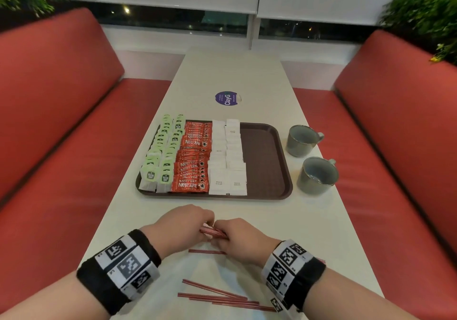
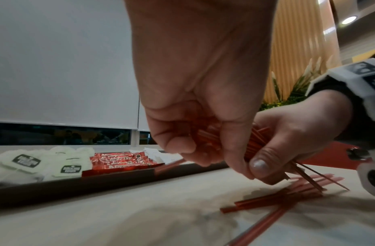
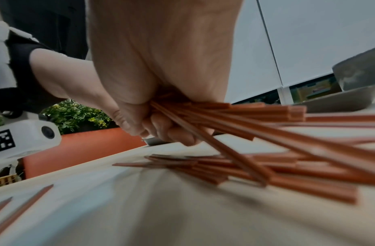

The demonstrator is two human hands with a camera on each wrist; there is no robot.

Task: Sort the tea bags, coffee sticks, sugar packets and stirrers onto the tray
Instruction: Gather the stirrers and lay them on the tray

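Presently both hands meet low over the table (image 1: 259,77) at the 6 o'clock side of the tray (image 1: 267,161), knuckles up, wrists angled inward. The left hand (image 1: 181,228) has its fingers curled down round one end of a bundle of red stirrers (image 1: 213,232); the right hand (image 1: 241,241) grips the other end, thumb and fingers closed on it. The right wrist view shows the bundle fanning out of the right fist, tips splayed just above the tabletop. Loose stirrers (image 1: 222,298) lie flat on the table at 6 o'clock of the hands, between the forearms, and one single stirrer (image 1: 206,251) lies just under the right hand. On the tray, tea bags (image 1: 162,157) fill the 9 o'clock edge, coffee sticks (image 1: 194,156) lie beside them, and sugar packets (image 1: 227,158) sit at centre; the 3 o'clock strip is bare brown surface. Two grey mugs (image 1: 310,157) stand on the table at 3 o'clock of the tray, apart from it
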